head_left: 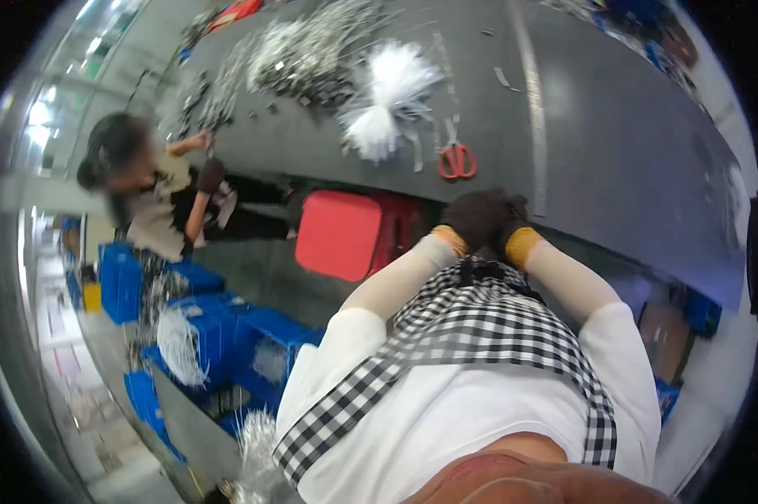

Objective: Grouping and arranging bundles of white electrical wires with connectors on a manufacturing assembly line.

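Both my hands wear dark brown gloves and meet at the near edge of the dark grey table [639, 181]. My left hand [473, 218] has an orange cuff and presses against my right hand [511, 220], whose cuff is yellow-orange. Their fingers overlap and are hidden, so whether anything is held between them does not show. Just beyond them lies a pair of red-handled scissors [457, 163], blades pointing away. Left of the scissors sits a bundle of thin white strips [383, 105], gathered at its middle. A long metal strip, like a ruler [536, 126], runs away across the tabletop.
A heap of thin silvery strips with dark ends [312, 55] covers the far left table. A red stool [341, 235] stands by the edge. Another person [156, 189] works at the left. Blue crates [270, 344] with pale strips stand behind on the left.
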Demonstrator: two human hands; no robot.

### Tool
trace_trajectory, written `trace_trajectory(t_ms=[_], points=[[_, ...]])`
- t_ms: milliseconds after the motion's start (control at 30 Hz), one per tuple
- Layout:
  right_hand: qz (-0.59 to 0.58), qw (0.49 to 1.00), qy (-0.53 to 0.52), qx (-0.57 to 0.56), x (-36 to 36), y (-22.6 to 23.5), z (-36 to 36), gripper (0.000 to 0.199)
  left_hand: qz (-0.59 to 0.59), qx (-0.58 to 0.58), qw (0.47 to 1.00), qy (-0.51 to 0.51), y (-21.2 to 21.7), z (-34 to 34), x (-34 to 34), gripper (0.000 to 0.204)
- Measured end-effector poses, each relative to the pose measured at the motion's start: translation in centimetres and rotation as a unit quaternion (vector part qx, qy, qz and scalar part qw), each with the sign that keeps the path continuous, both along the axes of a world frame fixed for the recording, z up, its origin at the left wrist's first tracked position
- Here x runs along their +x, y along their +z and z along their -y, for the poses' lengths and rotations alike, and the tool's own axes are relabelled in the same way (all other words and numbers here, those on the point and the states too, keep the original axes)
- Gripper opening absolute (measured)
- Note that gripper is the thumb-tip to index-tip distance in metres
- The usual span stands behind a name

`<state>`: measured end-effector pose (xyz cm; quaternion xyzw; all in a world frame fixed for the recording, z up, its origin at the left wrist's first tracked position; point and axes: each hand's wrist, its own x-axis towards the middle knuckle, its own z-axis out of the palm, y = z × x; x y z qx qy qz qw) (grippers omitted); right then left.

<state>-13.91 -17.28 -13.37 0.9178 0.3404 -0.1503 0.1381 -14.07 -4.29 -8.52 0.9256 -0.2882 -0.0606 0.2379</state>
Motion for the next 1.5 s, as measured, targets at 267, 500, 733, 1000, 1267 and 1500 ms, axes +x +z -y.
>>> trace_trajectory(t_ms=[267,500,733,1000,1267,1500], points=[[-0.052,0.997,-0.039,0.039,0.3,0.2,-0.3,0.048,-0.031,0.044,0.996,0.065,1.1,-3.7,-2.1,0.032],[-0.034,0.933,0.174,0.313,2.4,2.7,1.1,0.048,-0.066,-0.075,0.995,0.017,9.0,-1.5,-0.7,0.033],[-0.144,0.893,0.164,0.394,6.3,4.5,0.1,0.055,0.225,-0.144,0.958,-0.103,6.7,-0.7,-1.4,0.047],[0.258,0.889,0.061,0.374,9.8,9.1,2.2,0.050,0.162,-0.096,0.982,0.028,10.7,-0.1,-1.2,0.044],[0.247,0.911,-0.205,0.258,9.0,16.5,1.7,0.043,0.171,-0.180,0.967,0.061,7.1,1.6,0.9,0.022],[0.234,0.918,0.019,0.318,7.7,16.7,1.9,0.061,0.063,-0.217,0.967,-0.121,13.3,-1.2,-1.2,0.030]])
